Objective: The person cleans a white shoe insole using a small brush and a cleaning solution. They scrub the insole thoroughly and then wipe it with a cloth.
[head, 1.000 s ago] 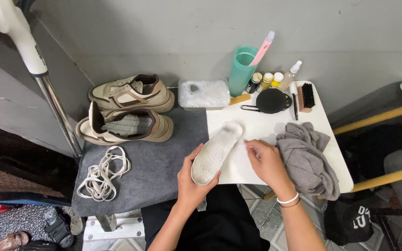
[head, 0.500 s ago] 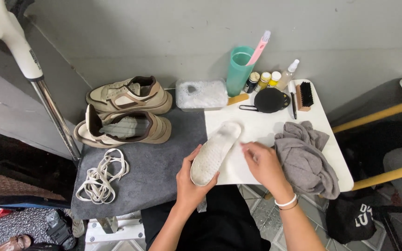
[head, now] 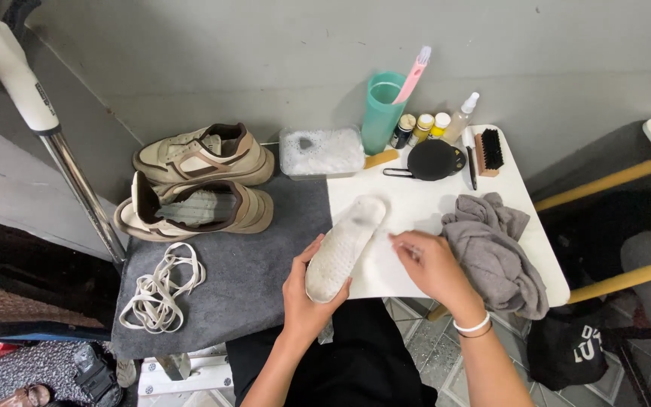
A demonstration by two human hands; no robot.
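A white shoe insole (head: 344, 243) lies slanted across the seam between the grey mat (head: 242, 271) and the white tabletop (head: 416, 211). My left hand (head: 307, 294) grips its near heel end. My right hand (head: 431, 264) rests on the white tabletop just right of the insole, fingers pinched together and pointing left; I cannot tell if something small is in them. A crumpled grey cloth (head: 495, 249) lies right beside that hand. Two beige sneakers without laces (head: 201, 181) sit at the mat's far left.
White laces (head: 161, 290) lie piled on the mat's near left. At the back stand a clear tub (head: 322, 151), a teal cup with a pink brush (head: 383, 109), small bottles (head: 423, 126), a black round brush (head: 431, 160) and a wooden brush (head: 489, 151). A metal pole (head: 77, 177) rises at left.
My right hand has slid slightly down and left on the white tabletop, closer to the insole. My left hand keeps hold of the insole's heel.
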